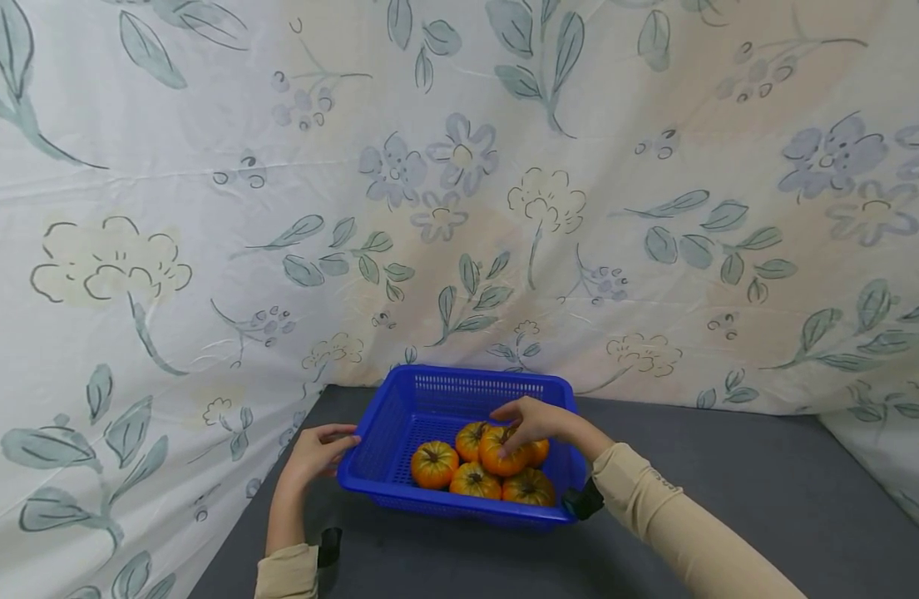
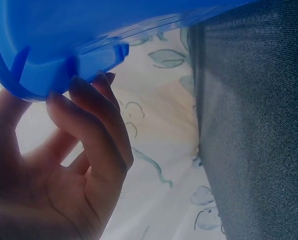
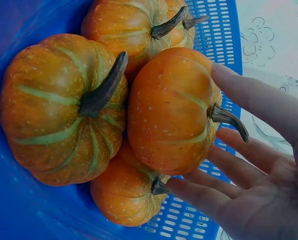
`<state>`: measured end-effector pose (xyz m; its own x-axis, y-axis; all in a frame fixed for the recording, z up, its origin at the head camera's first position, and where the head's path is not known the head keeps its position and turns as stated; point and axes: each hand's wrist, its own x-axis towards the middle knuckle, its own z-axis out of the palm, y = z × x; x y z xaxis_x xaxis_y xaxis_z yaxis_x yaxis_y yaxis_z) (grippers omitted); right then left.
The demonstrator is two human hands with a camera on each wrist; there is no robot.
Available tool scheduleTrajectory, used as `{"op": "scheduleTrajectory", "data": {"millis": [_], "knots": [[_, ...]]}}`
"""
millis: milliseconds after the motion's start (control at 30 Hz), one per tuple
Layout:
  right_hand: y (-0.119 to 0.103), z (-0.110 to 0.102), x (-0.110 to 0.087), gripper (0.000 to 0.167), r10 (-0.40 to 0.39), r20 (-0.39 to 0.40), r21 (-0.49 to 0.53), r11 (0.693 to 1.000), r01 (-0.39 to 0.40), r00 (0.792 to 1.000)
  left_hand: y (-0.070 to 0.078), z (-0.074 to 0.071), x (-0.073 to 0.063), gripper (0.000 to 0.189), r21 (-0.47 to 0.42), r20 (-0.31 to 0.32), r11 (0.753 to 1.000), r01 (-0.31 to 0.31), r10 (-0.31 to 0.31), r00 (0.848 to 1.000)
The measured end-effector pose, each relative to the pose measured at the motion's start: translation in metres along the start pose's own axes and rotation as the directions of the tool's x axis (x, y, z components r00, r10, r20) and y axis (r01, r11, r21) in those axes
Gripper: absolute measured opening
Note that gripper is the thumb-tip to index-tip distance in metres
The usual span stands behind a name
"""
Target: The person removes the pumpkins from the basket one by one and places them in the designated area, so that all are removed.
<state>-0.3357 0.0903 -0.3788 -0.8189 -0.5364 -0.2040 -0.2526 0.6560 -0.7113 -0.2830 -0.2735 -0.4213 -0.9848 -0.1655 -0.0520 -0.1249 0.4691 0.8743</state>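
Observation:
A blue plastic basket (image 1: 466, 504) with slotted walls holds several small orange pumpkins with green streaks. At its left end, my left hand (image 1: 313, 456) grips the rim; in the left wrist view, bent fingers (image 2: 96, 117) reach under the blue lip (image 2: 39, 82). My right hand (image 1: 541, 423) is inside the basket, holding a pumpkin (image 3: 171, 112) between thumb (image 3: 253, 95) and fingers. This pumpkin is tipped sideways, its curved stem (image 3: 229, 120) toward the palm, and it sits among the others. Another pumpkin (image 1: 434, 464) lies nearest the basket's left side.
The basket stands on a dark grey tabletop (image 1: 728, 491). Behind it and to the left hangs a white cloth (image 1: 459, 274) with printed flowers and leaves. A dark strap (image 1: 583, 501) shows at the right wrist, overlapping the basket's front right corner.

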Motion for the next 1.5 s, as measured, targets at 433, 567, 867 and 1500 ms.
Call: {"op": "scheduleTrajectory", "data": {"millis": [433,567,867,1500], "knots": [[0.0006,0.0009,0.0017,0.062,0.045,0.054,-0.060,0.997,-0.042,0.998,-0.0022,-0.0001,0.0016,0.042,-0.022,0.010,1.000,-0.015,0.016,1.000],[0.0004,0.0006,0.0002,0.065,0.065,0.069,-0.056,0.997,-0.062,0.995,-0.0022,-0.0001,0.0023,0.041,-0.022,0.012,1.000,-0.018,0.019,1.000],[-0.0008,0.0018,-0.0037,0.070,0.071,0.042,-0.042,0.997,-0.070,0.997,-0.0016,-0.0005,0.0016,0.041,-0.017,0.012,1.000,-0.011,0.011,1.000],[-0.0015,0.0035,-0.0034,0.065,0.042,0.011,-0.065,0.997,-0.041,0.999,-0.0026,-0.0004,0.0005,0.041,-0.019,0.006,1.000,-0.021,0.021,1.000]]}}
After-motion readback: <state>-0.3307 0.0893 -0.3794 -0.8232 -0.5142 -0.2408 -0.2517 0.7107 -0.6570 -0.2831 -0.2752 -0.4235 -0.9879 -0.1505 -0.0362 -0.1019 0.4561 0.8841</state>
